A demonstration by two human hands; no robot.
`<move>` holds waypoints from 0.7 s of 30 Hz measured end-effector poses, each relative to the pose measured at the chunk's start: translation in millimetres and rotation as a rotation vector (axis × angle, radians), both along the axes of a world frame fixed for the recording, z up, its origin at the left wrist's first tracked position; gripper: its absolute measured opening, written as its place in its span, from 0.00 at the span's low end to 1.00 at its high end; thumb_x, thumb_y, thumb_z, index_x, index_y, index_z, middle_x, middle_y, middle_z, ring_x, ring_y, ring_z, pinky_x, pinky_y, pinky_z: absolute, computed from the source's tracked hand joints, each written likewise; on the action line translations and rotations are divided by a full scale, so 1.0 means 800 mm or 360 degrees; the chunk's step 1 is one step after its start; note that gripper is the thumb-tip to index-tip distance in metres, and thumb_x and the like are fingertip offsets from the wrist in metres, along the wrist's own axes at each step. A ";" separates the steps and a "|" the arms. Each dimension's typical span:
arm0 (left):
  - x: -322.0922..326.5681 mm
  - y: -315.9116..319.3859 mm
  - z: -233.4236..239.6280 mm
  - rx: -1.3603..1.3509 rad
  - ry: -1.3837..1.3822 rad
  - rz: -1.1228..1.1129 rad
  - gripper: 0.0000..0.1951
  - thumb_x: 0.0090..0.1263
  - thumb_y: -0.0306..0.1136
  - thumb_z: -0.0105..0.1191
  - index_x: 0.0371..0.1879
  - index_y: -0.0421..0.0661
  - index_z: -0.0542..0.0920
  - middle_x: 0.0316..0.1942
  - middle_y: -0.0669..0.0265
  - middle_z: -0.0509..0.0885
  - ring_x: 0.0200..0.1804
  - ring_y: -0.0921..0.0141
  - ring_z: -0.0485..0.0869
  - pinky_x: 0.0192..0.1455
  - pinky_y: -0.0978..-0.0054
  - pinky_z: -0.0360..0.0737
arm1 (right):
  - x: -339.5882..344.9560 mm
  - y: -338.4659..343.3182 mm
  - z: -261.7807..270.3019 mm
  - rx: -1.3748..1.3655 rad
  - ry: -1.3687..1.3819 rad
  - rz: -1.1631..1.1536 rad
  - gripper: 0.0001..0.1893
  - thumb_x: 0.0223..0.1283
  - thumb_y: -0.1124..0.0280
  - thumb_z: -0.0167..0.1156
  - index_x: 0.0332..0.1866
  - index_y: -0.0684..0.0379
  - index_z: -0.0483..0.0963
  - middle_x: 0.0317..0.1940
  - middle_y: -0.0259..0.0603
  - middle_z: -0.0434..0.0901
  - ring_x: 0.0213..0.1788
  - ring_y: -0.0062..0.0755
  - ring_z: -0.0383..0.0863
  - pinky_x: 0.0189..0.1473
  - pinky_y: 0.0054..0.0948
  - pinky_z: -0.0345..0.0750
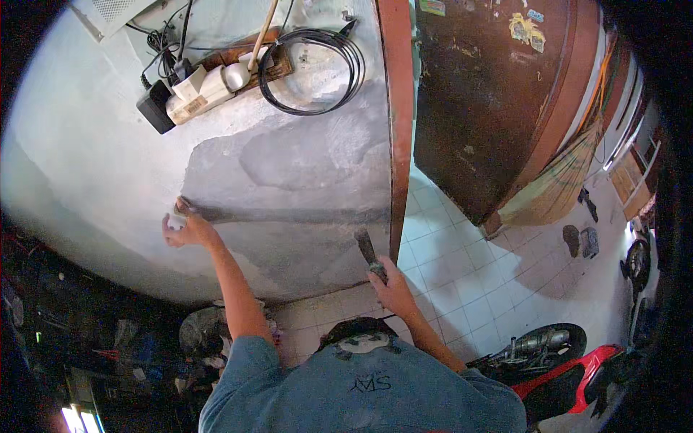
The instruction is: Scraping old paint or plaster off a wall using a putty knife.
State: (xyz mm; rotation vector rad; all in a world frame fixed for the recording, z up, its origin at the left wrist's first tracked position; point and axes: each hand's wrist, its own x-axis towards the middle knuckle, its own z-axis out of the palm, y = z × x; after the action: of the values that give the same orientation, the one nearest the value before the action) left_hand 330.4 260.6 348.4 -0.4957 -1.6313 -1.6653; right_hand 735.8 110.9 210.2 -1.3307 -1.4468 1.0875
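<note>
My right hand (394,289) grips the handle of a putty knife (366,248). Its dark, dirty blade points up, close to the lower right part of the wall. My left hand (194,231) is raised at the wall, with thumb and fingers curved around a pale spot; whether that is a small object or bare wall I cannot tell. Before me the white wall (124,157) bears a large grey patch of plaster (303,157). Across this patch runs a dark horizontal band (292,215), from beside my left hand towards the door frame.
A white power strip (203,100) with a black adapter (156,108) and a coiled black cable (354,65) hang above. Right of the reddish door frame (399,135) stand a brown door (482,103) and a hammock (563,189). A red-and-black motorcycle (587,379) is at lower right.
</note>
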 end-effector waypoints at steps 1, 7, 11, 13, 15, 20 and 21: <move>0.007 0.003 -0.001 0.0033 -0.0055 -0.0008 0.27 0.62 0.54 0.64 0.43 0.40 0.75 0.45 0.50 0.74 0.54 0.53 0.68 0.53 0.47 0.65 | 0.001 0.002 -0.006 -0.0002 -0.0001 -0.0001 0.22 0.67 0.68 0.57 0.63 0.60 0.63 0.31 0.38 0.75 0.28 0.23 0.74 0.27 0.28 0.74; -0.017 0.034 -0.014 0.0356 -0.0163 -0.0101 0.21 0.68 0.48 0.60 0.28 0.39 0.76 0.29 0.54 0.77 0.41 0.56 0.74 0.43 0.54 0.71 | 0.004 -0.006 -0.002 -0.0157 0.0021 -0.0026 0.27 0.68 0.58 0.57 0.65 0.63 0.64 0.51 0.56 0.78 0.56 0.51 0.78 0.58 0.40 0.73; -0.025 0.028 -0.028 -0.0157 -0.0060 0.0109 0.21 0.72 0.46 0.52 0.31 0.35 0.76 0.32 0.51 0.77 0.44 0.51 0.74 0.50 0.50 0.68 | 0.017 -0.004 -0.028 0.0089 -0.0122 -0.0192 0.21 0.68 0.65 0.56 0.62 0.62 0.65 0.34 0.41 0.78 0.33 0.27 0.78 0.34 0.28 0.76; -0.034 0.024 -0.037 -0.0186 -0.0060 0.0184 0.19 0.73 0.45 0.50 0.33 0.35 0.76 0.34 0.51 0.77 0.45 0.51 0.73 0.52 0.49 0.67 | 0.015 -0.002 -0.025 0.0075 -0.0212 -0.0143 0.21 0.69 0.65 0.56 0.62 0.62 0.66 0.35 0.42 0.79 0.34 0.29 0.79 0.35 0.28 0.76; -0.025 0.020 -0.057 -0.0242 0.0140 0.0179 0.16 0.73 0.40 0.47 0.36 0.36 0.74 0.39 0.49 0.75 0.48 0.51 0.71 0.54 0.50 0.66 | 0.014 -0.010 0.021 -0.0273 0.0052 -0.0150 0.20 0.69 0.65 0.55 0.63 0.61 0.65 0.32 0.41 0.77 0.28 0.26 0.77 0.29 0.26 0.75; 0.023 0.025 -0.041 -0.0051 0.0324 0.0015 0.17 0.71 0.41 0.54 0.31 0.37 0.73 0.39 0.46 0.72 0.47 0.54 0.69 0.53 0.53 0.65 | 0.003 -0.005 0.006 -0.0289 0.0201 -0.0076 0.17 0.71 0.67 0.51 0.62 0.56 0.64 0.24 0.35 0.71 0.15 0.19 0.69 0.13 0.23 0.66; 0.031 0.027 -0.030 -0.0050 0.0321 0.0045 0.17 0.71 0.41 0.54 0.31 0.37 0.73 0.39 0.46 0.72 0.47 0.54 0.69 0.53 0.53 0.65 | -0.002 -0.002 0.002 -0.0287 0.0197 -0.0046 0.17 0.71 0.67 0.51 0.62 0.56 0.64 0.24 0.35 0.71 0.15 0.19 0.69 0.13 0.23 0.66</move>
State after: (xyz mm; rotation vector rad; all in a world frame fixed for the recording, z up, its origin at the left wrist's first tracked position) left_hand 355.1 282.3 324.6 -0.6323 -1.5115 -1.5184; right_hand 734.1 109.7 211.9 -1.3787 -1.2594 1.2826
